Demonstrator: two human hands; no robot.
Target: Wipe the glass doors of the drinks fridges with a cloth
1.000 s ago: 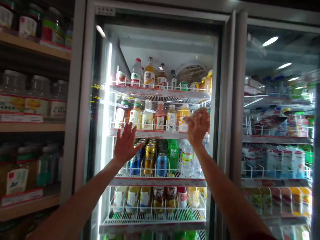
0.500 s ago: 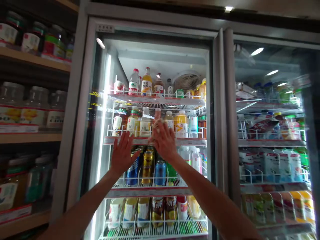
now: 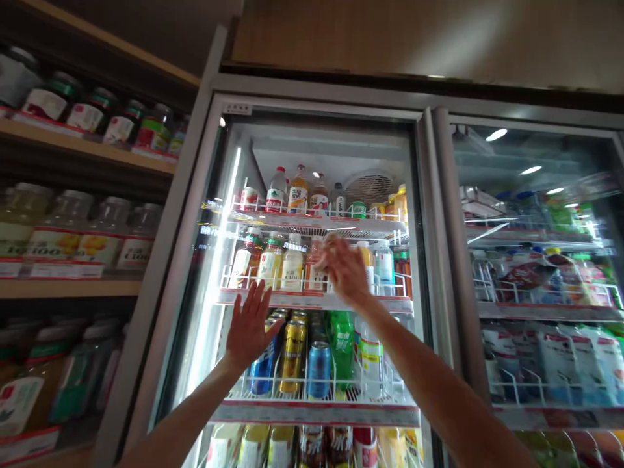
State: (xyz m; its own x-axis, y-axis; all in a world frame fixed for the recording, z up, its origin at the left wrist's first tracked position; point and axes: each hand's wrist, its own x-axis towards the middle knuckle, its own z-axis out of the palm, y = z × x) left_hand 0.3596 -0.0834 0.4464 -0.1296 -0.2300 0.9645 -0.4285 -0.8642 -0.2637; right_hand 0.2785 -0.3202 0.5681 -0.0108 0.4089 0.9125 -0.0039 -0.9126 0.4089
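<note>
My left hand (image 3: 251, 325) is open, its palm flat toward the glass door (image 3: 312, 143) of a lit drinks fridge and its fingers pointing up. Higher and to the right, my right hand (image 3: 348, 270) presses a pale crumpled cloth (image 3: 325, 255) against the same glass; the fingers hide much of the cloth. Behind the glass, a gold can (image 3: 293, 354), a blue can (image 3: 318, 369) and a large green bottle (image 3: 341, 348) stand on the shelf below my right hand. A bottle with a pink cap and several other drinks show around the cloth.
Jars and bottles fill a wooden shelf unit (image 3: 92, 286) on the left. A second glass-doored fridge (image 3: 536, 227) with drinks and pouches stands on the right, beyond the metal door frame (image 3: 441, 260). A wooden panel (image 3: 419, 45) runs above both fridges.
My right hand has moved right across the glass with the cloth. My left hand stays near the same spot on the door. The view has tilted up, showing more of the panel above.
</note>
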